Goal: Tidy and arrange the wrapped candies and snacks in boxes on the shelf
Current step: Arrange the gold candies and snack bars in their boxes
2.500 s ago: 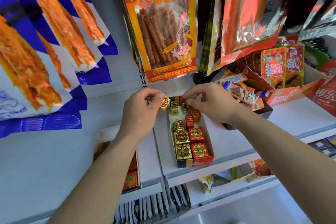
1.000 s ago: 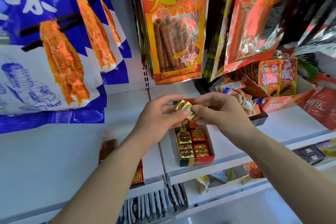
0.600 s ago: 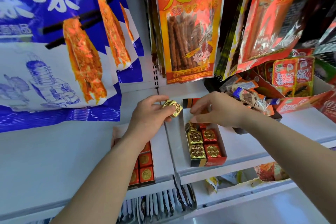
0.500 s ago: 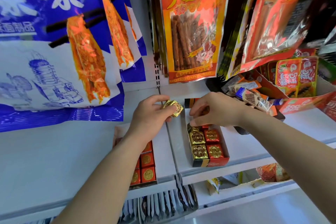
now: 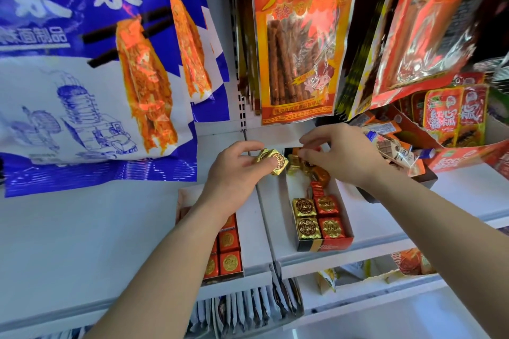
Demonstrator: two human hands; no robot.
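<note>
Between left hand (image 5: 234, 173) fingertips, gold candy (image 5: 275, 162)

On the white metal shelf (image 5: 399, 217), a narrow red-fronted cardboard box (image 5: 325, 246) of foil candies lies right of another cardboard box (image 5: 180, 201) of orange squares. The left grip (image 5: 234, 175) holds a gold foil-wrapped candy (image 5: 276, 162) above the gap between them; the right grip (image 5: 341, 157) sits over the narrow box's rear.
</note>
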